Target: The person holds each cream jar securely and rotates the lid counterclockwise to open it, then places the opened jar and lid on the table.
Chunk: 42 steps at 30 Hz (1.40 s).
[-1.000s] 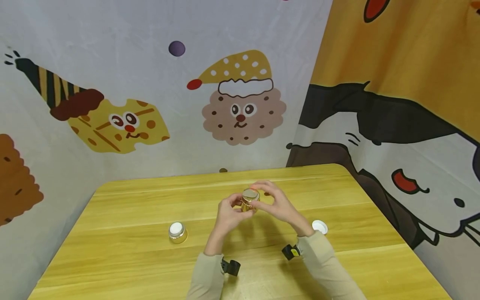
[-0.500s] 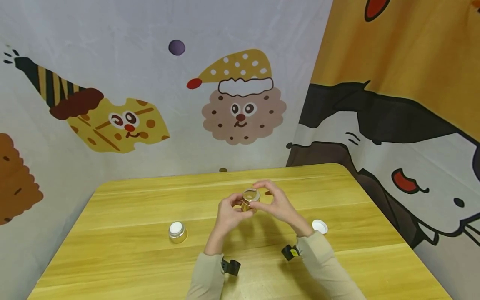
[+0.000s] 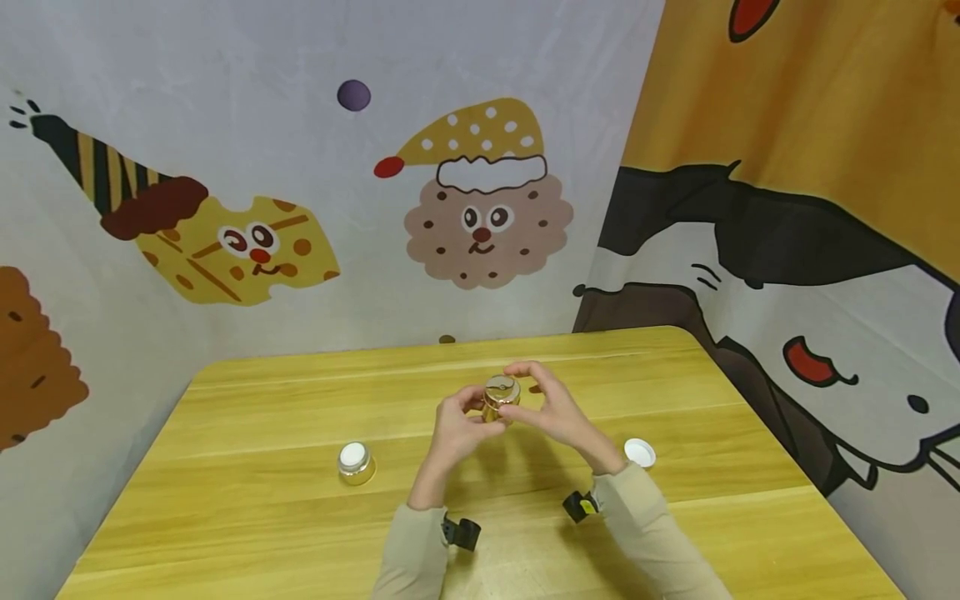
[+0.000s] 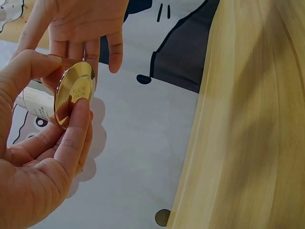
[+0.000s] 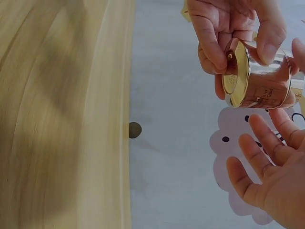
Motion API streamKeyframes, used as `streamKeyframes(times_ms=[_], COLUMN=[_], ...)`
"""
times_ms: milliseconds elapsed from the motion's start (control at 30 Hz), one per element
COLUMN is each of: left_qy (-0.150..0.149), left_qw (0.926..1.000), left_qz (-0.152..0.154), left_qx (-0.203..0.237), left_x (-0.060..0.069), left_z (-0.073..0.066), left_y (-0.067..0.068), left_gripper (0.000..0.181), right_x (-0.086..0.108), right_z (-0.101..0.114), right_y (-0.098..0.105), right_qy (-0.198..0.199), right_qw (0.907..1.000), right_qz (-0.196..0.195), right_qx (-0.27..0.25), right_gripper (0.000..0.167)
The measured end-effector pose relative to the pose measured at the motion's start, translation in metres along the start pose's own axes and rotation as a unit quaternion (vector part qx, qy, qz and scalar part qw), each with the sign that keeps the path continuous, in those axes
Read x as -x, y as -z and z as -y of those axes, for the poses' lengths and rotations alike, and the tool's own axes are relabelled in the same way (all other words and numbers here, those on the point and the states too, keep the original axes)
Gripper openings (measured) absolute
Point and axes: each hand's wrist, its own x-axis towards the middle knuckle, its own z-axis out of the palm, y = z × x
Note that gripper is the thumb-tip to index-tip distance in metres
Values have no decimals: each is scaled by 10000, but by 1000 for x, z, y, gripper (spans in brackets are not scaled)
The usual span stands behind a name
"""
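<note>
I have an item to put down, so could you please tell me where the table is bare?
In the head view, the table is bare left of the white-topped jar, between it and the left hand, and right of the white disc. The held golden jar and right hand crowd the middle.

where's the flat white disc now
In the head view, the flat white disc lies on the right of the table, just past the right sleeve's cuff.

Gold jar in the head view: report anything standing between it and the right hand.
Nothing visible does: the right hand reaches around the upper end of the gold jar, and the left hand holds its lower end. The white disc lies apart on the table.
</note>
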Motion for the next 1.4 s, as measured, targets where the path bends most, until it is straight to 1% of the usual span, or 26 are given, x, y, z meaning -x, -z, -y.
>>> streamKeyframes(times_ms=[100, 267, 400, 533, 667, 833, 933, 1033, 1133, 1300, 1400], left_qy=[1, -30, -81, -38, -13, -111, -143, -114, -86, -147, -132], left_qw=[10000, 9999, 9999, 9999, 9999, 9999, 9998, 9999, 9999, 9999, 9999], left_qz=[-10, -63, -87, -85, -92, -99, -99, -84, -69, -52, -47], left_qx=[-52, -78, -67, -78, -82, -71, -71, -39, -9, 4, 5], left_x=[-1, -2, -2, -1, -1, 0, -1, -1, -1, -2, -2], left_z=[4, 10, 10, 10, 10, 10, 11, 11, 11, 14, 14], left_y=[0, 0, 0, 0, 0, 1, 1, 1, 1, -1, -2], left_gripper=[47, 46, 45, 44, 43, 41, 42, 43, 43, 44, 43], right_x=[0, -1, 0, 0, -1, -2, -1, -1, 0, -1, -1], right_z=[-1, -1, -2, -1, -2, -3, -3, -3, -2, -4, -5], right_y=[-1, 1, 2, -1, -3, -3, -2, 0, -1, -3, -2], right_qy=[-12, 145, 204, 50, -94, -75, 13, 92, 73, 50, 63], right_qw=[10000, 9998, 9996, 9999, 9999, 9999, 9999, 9998, 9998, 10000, 9999], right_qz=[-36, 32, 159, 104, -43, -78, 4, 121, 123, 37, 81], right_qx=[6, 164, 142, 90, 52, 108, 151, 140, 122, 73, 82], right_gripper=[42, 41, 48, 53, 45, 39, 40, 46, 48, 40, 39])
